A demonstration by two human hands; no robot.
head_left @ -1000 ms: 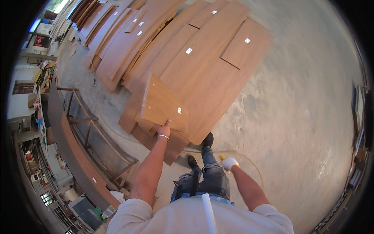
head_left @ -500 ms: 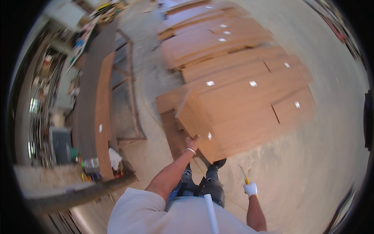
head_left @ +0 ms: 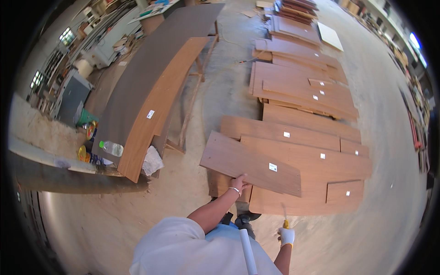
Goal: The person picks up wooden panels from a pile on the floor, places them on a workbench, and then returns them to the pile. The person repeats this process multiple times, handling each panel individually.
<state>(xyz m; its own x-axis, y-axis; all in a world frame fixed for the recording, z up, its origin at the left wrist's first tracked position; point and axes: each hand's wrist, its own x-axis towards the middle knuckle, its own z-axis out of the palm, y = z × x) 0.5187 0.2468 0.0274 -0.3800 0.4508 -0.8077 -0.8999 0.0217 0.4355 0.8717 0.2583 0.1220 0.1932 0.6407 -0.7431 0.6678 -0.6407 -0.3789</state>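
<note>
My left hand (head_left: 240, 181) grips the near edge of a brown wood panel (head_left: 250, 163) and holds it tilted above the panels on the floor (head_left: 302, 151). My gloved right hand (head_left: 287, 235) is closed on a yellow-handled tool (head_left: 285, 219). I judge the panel is in the middle of being moved; next it needs a steady carry.

Bright, even daylight across the pale concrete floor (head_left: 220, 105), slightly washed out toward the top centre. Light enters from small windows (head_left: 36, 79) at far left and a blue-white glare spot (head_left: 415, 40) upper right. Shadows soft and short, the darkest under the long brown wooden workbench (head_left: 151, 91). Heavy fisheye bend: stacked reddish-brown plywood panels (head_left: 302, 91) curve toward the rim, black vignette all round. Centre sharp, edges smeared, white-gloved right hand (head_left: 287, 235) slightly soft
</note>
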